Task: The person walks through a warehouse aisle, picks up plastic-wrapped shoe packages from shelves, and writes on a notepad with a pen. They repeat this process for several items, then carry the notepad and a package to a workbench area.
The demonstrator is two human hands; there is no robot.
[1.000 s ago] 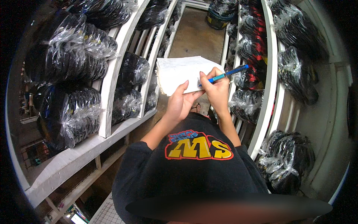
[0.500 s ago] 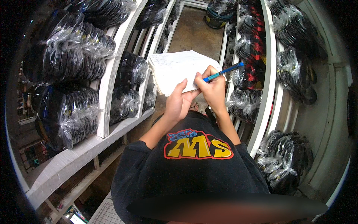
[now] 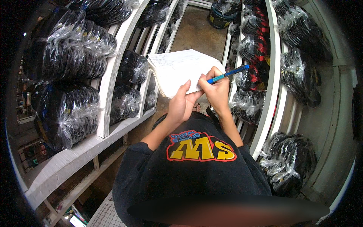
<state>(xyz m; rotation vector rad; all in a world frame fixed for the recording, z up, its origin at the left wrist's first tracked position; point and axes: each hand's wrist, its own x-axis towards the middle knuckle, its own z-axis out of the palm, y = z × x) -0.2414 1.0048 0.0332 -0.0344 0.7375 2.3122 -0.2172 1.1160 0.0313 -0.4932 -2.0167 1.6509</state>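
My left hand (image 3: pixel 182 103) grips the near edge of a white paper notebook (image 3: pixel 181 70), its thumb lying on the page and its fingers underneath. Handwriting runs along the top of the open page, and the left edge shows a thick stack of worn sheets. In my right hand (image 3: pixel 214 89) is a blue pen (image 3: pixel 228 74), pinched between thumb and fingers. The pen slants up to the right. Its writing tip is hidden behind my fingers, close to the lower right part of the page.
White shelves (image 3: pixel 113 83) on the left hold clear-wrapped bundles of black flat items (image 3: pixel 72 113). More wrapped bundles (image 3: pixel 297 77) fill the right-hand racks, some with red parts (image 3: pixel 261 47). A dark bucket (image 3: pixel 219 19) stands at the aisle's far end, on brown floor (image 3: pixel 196 32).
The notebook's far left corner has shifted slightly left and up. The pen is tipped a little flatter, its end a bit farther right. Both hands keep their hold.
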